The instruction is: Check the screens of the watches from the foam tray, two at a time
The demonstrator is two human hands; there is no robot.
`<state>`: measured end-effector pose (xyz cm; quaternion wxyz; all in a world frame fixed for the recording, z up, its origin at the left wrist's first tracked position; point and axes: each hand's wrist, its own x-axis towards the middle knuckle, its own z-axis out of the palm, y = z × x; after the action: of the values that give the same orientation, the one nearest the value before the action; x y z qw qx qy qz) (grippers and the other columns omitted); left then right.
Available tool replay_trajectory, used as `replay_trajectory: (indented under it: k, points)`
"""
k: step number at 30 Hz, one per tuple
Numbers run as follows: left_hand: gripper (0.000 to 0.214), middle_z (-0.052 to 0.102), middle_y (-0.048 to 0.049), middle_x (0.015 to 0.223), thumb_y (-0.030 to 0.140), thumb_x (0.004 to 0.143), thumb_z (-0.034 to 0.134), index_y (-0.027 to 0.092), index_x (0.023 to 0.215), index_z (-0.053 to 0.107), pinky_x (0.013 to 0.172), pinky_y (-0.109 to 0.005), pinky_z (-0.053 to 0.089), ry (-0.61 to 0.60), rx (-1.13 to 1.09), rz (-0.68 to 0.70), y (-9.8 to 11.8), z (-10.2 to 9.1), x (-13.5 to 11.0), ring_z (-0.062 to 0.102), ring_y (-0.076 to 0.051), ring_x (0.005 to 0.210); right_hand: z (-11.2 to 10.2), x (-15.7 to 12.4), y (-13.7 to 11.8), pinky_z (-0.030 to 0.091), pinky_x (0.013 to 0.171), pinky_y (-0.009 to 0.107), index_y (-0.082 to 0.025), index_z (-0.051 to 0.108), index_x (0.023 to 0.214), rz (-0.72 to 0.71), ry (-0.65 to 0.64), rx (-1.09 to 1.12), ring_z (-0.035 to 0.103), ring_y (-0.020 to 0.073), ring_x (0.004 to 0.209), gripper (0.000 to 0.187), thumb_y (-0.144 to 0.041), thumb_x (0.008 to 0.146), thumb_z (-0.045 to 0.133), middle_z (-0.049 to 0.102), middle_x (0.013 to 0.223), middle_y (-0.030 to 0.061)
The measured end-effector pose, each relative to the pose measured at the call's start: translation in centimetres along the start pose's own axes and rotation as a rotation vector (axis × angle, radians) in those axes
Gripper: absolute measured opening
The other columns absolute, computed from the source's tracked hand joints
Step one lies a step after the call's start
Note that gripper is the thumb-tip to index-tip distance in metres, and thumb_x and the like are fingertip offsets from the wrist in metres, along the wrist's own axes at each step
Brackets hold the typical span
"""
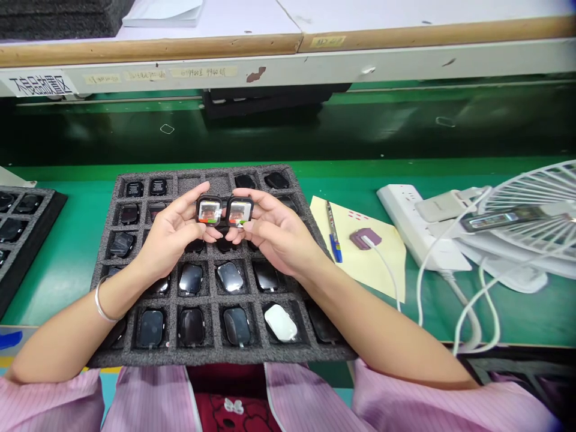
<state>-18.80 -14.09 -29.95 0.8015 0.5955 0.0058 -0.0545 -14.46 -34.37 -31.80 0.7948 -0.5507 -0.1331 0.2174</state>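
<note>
My left hand (173, 225) pinches a black square smartwatch (209, 212) by its edges, thumb at the lower side. Close beside it, my right hand (276, 231) grips a second black smartwatch (240, 213) the same way. Both screens are lit and face me, with small red or green marks along the bottom. The two watches are held above a dark grey foam tray (198, 359) divided into square compartments. Many compartments hold dark watch bodies, such as one dark watch (152, 327) in the front row; a white one (281, 323) lies near the front right.
Right of the tray, a pen (333, 231) and a purple charger block (366, 239) lie on yellow paper (378, 270). Beyond are a white power strip (420, 234), looping cables and a fan (535, 210). Another foam tray (42, 240) stands at left. A shelf edge (270, 69) crosses behind.
</note>
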Motion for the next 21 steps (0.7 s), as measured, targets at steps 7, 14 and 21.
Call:
replay_trajectory:
  k: [7,14,21]
  points:
    - [0.070,0.081,-0.0030,0.101,0.013,0.076,0.079,0.018,0.144,0.063,0.073,-0.027,0.065,-0.007,0.022,0.063,1.0,0.3,-0.2,0.076,-0.015,0.074,0.5,0.1,-1.0,0.062,0.072,0.033,-0.024,0.058,0.126,-0.056,-0.030,-0.033,0.074,0.0158,0.073,0.053,-0.020,0.076,0.076,0.075,0.096,-0.0011]
    - [0.059,0.080,-0.0035,0.101,0.015,0.077,0.080,0.024,0.135,0.071,0.073,-0.031,0.065,-0.034,0.104,0.203,4.9,2.0,-0.9,0.076,-0.018,0.073,1.4,-0.9,-4.9,0.064,0.076,0.036,-0.027,0.061,0.129,-0.251,-0.055,-0.246,0.075,0.0195,0.083,0.048,-0.031,0.085,0.079,0.073,0.108,0.0030]
    - [0.058,0.080,-0.0046,0.107,0.014,0.079,0.077,0.024,0.136,0.072,0.078,-0.034,0.065,-0.010,0.114,0.345,7.9,4.2,-0.8,0.078,-0.023,0.083,2.5,-1.3,-8.9,0.063,0.071,0.033,-0.031,0.062,0.134,-0.358,-0.018,-0.309,0.075,0.0215,0.088,0.053,-0.040,0.085,0.081,0.073,0.110,0.0026]
